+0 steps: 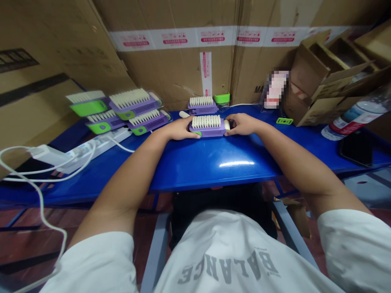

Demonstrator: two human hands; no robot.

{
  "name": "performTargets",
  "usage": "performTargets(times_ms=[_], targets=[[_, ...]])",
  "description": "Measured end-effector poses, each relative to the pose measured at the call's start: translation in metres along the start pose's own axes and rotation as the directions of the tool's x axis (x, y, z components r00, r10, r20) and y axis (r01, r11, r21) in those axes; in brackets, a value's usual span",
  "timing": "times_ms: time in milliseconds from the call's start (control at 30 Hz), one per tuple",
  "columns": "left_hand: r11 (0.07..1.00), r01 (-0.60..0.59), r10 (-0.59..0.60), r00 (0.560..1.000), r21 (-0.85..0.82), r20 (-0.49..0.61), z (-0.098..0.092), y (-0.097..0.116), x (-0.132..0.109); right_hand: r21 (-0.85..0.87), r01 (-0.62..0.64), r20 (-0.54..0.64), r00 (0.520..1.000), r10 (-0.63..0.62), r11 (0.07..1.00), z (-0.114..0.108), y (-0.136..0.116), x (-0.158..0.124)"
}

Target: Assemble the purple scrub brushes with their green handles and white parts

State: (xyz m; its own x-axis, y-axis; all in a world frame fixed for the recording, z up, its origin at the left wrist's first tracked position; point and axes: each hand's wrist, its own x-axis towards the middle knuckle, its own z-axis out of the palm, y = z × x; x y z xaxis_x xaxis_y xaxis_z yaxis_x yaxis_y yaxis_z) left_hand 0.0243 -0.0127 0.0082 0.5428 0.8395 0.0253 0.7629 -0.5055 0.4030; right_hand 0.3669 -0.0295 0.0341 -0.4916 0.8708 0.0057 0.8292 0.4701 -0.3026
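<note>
A purple brush with white bristles lies bristles-up on the blue table, held between both hands. My left hand is curled around its left end, where a green piece shows. My right hand grips its right end at a pale handle stub. A second purple brush stands just behind it, with a green part beside that one.
Bagged purple-and-green brushes are piled at the left. A white power strip with cables lies front left. Open cardboard boxes, a plastic bottle and a black phone sit at the right. Large cartons form the back wall.
</note>
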Motion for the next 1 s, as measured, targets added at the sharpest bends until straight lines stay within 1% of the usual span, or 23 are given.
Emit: performTargets(times_ms=[100, 333, 633, 800, 1000], targets=[[1.000, 0.012, -0.012, 1.000, 0.008, 0.010, 0.0001, 0.0009, 0.0000, -0.005, -0.002, 0.002, 1.000, 0.002, 1.000, -0.0002, -0.0002, -0.0002], [1.000, 0.000, 0.000, 1.000, -0.002, 0.003, 0.0007, -0.0009, 0.0000, 0.008, 0.010, -0.008, 1.000, -0.010, 1.000, 0.0012, 0.0035, 0.0010], [1.000, 0.025, -0.025, 0.999, 0.008, 0.028, -0.0021, 0.0035, -0.0015, 0.002, 0.013, 0.001, 1.000, -0.013, 1.000, 0.0003, 0.0015, -0.0001], [1.000, 0.001, -0.001, 1.000, 0.003, 0.018, -0.0017, 0.0022, -0.0017, 0.020, 0.017, -0.005, 1.000, -0.017, 1.000, 0.0001, 0.0020, -0.0003], [1.000, 0.012, -0.013, 1.000, 0.008, 0.018, -0.0013, 0.0015, -0.0017, 0.010, 0.018, -0.001, 1.000, -0.018, 1.000, 0.0004, 0.0027, 0.0001]])
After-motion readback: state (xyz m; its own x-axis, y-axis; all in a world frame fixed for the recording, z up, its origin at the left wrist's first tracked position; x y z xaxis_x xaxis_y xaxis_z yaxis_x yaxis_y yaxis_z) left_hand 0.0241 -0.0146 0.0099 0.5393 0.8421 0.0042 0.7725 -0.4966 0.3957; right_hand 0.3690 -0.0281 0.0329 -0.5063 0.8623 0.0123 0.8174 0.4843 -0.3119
